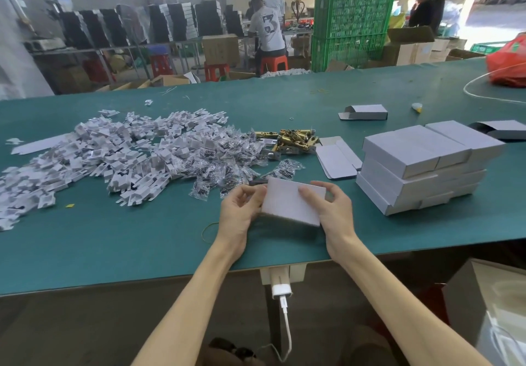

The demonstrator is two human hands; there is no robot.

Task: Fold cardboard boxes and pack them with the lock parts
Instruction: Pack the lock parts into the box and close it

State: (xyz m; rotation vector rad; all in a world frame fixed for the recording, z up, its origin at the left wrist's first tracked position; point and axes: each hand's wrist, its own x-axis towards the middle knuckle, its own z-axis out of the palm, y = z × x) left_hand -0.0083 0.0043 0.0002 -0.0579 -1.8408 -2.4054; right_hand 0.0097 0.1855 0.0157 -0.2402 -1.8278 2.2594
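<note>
My left hand (pixel 240 212) and right hand (pixel 331 209) curl their fingers round the ends of a small white folded cardboard box (pixel 293 205), held just above the green table's (pixel 142 240) near edge.

Box (pixel 293 205): contents not visible. Its left end is covered by the left hand (pixel 239 215), so the flap's state there cannot be told. The far side is hidden behind the right hand (pixel 333 212).

Dark item (pixel 257 182) at the box's far left corner: mostly hidden, not identifiable.

Stack (pixel 412 149) on the right: all boxes closed, contents unseen.

Card pieces (pixel 113 152): the pile runs off the left edge.

Small bags (pixel 227 163): contents too small to identify.

Red bag (pixel 506 64) and open box (pixel 503 129): both cut by the right edge.

Far workshop: blurred.
</note>
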